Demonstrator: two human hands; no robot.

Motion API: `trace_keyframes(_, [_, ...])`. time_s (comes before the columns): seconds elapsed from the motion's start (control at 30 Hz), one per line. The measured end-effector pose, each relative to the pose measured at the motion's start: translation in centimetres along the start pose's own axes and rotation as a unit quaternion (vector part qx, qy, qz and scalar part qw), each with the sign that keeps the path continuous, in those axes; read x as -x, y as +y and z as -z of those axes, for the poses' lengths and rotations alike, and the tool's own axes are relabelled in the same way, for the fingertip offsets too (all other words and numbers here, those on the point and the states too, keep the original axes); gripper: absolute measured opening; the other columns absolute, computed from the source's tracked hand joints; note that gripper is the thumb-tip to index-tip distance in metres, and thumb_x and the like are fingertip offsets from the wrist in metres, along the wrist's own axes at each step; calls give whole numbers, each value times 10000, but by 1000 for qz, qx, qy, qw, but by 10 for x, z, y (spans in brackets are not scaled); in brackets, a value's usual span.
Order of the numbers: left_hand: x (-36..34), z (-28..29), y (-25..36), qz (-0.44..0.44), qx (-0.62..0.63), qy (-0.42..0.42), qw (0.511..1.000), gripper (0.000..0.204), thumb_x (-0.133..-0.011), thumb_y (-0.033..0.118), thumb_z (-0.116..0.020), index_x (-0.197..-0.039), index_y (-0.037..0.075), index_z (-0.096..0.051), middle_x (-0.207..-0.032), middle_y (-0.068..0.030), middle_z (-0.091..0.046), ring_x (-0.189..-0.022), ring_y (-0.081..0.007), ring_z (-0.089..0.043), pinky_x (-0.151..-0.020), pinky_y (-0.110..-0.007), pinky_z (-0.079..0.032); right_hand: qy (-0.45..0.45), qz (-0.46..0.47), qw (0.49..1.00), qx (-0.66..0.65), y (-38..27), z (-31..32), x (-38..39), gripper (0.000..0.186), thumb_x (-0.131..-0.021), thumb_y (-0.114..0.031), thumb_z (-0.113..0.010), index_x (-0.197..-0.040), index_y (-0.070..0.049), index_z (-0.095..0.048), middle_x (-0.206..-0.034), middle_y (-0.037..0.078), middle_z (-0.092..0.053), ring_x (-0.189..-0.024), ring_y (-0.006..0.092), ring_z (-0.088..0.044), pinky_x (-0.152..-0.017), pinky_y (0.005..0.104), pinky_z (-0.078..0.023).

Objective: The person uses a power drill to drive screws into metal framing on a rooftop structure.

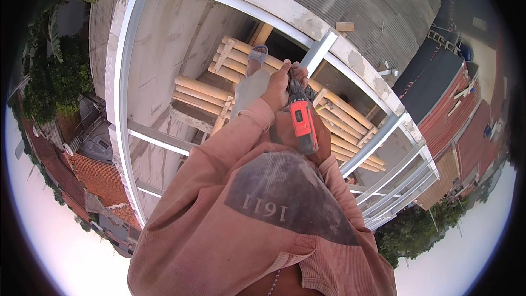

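Note:
A red and black cordless drill (302,119) is in front of my chest, its black chuck pointing away from me. My right hand (324,136) is wrapped round the drill from below; the drill body hides most of its fingers. My left hand (278,85) is closed at the chuck's tip, thumb and curled fingers around the thin dark drill bit (291,74). Just beyond the hands, a silvery metal channel (319,52) runs up to the top of the block wall. The bit's far end is hidden by my fingers.
Below me lie platforms of pale wooden poles (203,89), with my sandalled foot (257,56) on one. Metal frame members (129,71) surround me along the wall top (296,13). Outside are a corrugated roof (378,5), tiled roofs (101,170) and trees. A small block (344,26) lies on the roof.

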State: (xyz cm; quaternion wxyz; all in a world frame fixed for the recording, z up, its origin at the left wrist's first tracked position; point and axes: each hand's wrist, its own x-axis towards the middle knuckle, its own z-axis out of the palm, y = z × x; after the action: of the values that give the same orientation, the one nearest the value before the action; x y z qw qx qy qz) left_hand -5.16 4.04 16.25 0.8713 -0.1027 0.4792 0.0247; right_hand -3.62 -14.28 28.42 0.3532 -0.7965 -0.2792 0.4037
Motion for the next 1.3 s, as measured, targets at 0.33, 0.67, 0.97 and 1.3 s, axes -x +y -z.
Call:
trace_keyframes(0.33, [-12,-18,-6,3,-148,30,988,487,-1107,456,-420,-1302,19,-515,-1073,-173,-695,-894,-266,-710,-788,-375,-602,45,-45,998,9,17,8,-31,661,-884,-200,-741,-1471,-44,-481,-1205,192,-699,-1041,348,-712,-893,425,-552])
trace_keyframes(0.67, [-75,46,-28,-204,-766,103,600,1339,-770,831,-657,-1625,-38,-102,-1577,-270,-339,-1512,-429,-273,-1224,-498,-262,46,-205,978,-12,37,79,-120,211,-904,-114,-696,-1094,-21,-702,-931,42,-726,-676,100,-625,-593,279,-500])
trace_keyframes(0.97, [-142,43,-11,-103,-671,-8,734,1398,-688,758,-766,-1629,-25,-90,-1592,-296,-361,-1455,-412,-430,-1182,-480,-378,34,-282,955,-86,29,72,-182,198,-853,-67,-687,-1035,10,-667,-869,66,-701,-596,119,-608,-544,281,-485])
trace_keyframes(1.3, [-151,41,0,-53,-664,-59,743,1320,-697,640,-822,-1636,25,-128,-1565,-319,-399,-1442,-460,-429,-1195,-497,-354,78,-347,934,-35,14,37,-214,212,-829,-67,-683,-1029,-13,-634,-738,57,-611,-539,139,-598,-463,302,-488])
